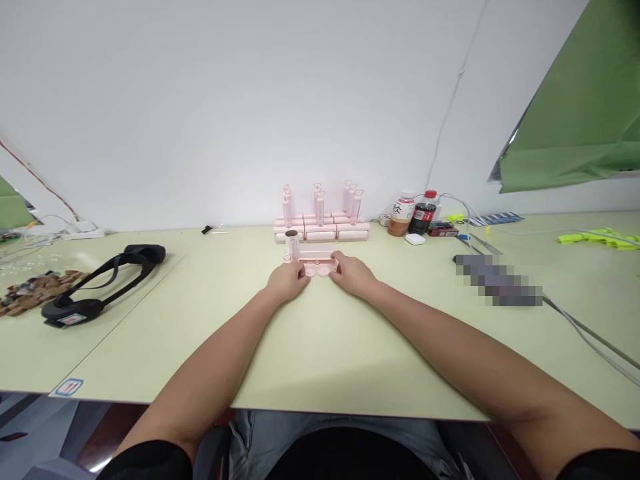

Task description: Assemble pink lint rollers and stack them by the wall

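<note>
A pink case (pixel 316 255) lies on the table in front of me with its lid raised at the back. My left hand (pixel 287 281) is closed at its left end, thumb and fingers pinched at the edge. At the right end my right hand (pixel 354 273) is closed in the same way, fingertips over the corner. Two pale pink round pieces (pixel 323 271) show at the case's front, between the hands; whether they are joined to it I cannot tell. Just behind my left hand stands a clear cylinder (pixel 292 247) with a dark top.
Behind, pink boxes (pixel 321 233) sit in rows, with several pink heart-topped tubes (pixel 321 210) standing on them. Two drink bottles (pixel 401 215), cables and a blurred dark object (pixel 497 280) are to the right. A black headset (pixel 103 287) lies at the left.
</note>
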Tool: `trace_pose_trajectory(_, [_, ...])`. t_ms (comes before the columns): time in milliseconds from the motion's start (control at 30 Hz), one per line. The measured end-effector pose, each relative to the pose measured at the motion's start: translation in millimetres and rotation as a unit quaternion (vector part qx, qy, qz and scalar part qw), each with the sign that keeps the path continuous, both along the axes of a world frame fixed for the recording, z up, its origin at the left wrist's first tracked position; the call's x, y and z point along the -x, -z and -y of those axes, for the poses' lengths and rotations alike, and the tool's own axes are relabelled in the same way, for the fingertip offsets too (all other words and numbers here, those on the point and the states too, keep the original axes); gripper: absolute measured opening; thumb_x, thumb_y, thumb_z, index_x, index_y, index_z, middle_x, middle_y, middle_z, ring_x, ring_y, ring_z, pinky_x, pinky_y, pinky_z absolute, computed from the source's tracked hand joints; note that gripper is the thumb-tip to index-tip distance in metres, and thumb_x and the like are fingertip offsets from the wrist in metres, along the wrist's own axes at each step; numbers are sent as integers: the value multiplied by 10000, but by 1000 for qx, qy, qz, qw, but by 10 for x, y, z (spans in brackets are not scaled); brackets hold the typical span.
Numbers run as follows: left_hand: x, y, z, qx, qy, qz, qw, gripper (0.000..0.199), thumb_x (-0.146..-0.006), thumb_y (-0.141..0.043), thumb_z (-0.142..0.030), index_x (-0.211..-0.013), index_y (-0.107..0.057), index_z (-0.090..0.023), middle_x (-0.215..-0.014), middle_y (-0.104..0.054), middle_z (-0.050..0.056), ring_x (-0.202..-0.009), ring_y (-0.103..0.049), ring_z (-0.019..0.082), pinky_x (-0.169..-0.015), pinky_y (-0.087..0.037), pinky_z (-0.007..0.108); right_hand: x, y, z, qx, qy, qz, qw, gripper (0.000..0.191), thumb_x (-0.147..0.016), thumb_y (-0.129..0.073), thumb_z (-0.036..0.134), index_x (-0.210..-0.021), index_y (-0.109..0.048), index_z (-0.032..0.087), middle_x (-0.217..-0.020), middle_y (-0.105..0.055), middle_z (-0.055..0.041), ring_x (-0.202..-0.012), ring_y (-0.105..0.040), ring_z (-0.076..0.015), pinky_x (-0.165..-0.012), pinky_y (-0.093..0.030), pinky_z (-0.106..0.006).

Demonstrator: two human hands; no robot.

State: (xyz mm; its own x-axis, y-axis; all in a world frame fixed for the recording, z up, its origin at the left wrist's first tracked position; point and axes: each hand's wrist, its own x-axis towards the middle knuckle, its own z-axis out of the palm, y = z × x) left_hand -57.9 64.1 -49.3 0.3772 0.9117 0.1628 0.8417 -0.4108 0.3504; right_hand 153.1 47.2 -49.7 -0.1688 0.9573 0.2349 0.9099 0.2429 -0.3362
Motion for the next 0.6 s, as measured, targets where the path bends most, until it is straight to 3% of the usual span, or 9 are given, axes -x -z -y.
trace_pose_trajectory(200, [-7, -19, 26, -1, 2, -7, 1000, 164, -843, -543, -353, -749, -548, -220, -775, -670, 27, -715, -598, 198, -570, -348, 286, -23, -5, 23, 1, -1, -28, 1000, 455, -832, -593, 367, -1243, -491, 199, -832, -686, -32, -744, -608, -196, -598, -354, -259])
trace_pose_trajectory(333, [-34, -10, 48, 0, 8, -10, 1000, 138, -831, -548, -326, -747, -559, -218, -772, -667, 30, -731, -602, 202, -586, -361, 287, -128, -85, -63, -35, 41, -63, 997, 384, -840, -566, 390, -1168, -554, 189, -889, -669, -45, -753, -594, -189, -623, -376, -266])
trace_pose_trajectory(467, [-78, -1, 73, 0, 23, -8, 1000, 143, -823, -555, -325, -729, -549, -217, -773, -661, 31, -739, -601, 205, -586, -360, 291, -220, -282, -279, -80, 66, -63, 993, 307, -843, -530, 312, -1088, -605, 141, -1012, -640, -115, -862, -589, -230, -712, -413, -305])
trace_pose_trajectory(600, [-120, -7, 112, 3, 34, -5, 999, 145, -820, -547, -324, -722, -546, -217, -764, -658, 33, -722, -595, 201, -577, -353, 295, -44, -604, -550, -103, 22, -60, 993, 317, -865, -500, 285, -1117, -628, 143, -1123, -608, -138, -944, -587, -235, -845, -432, -342])
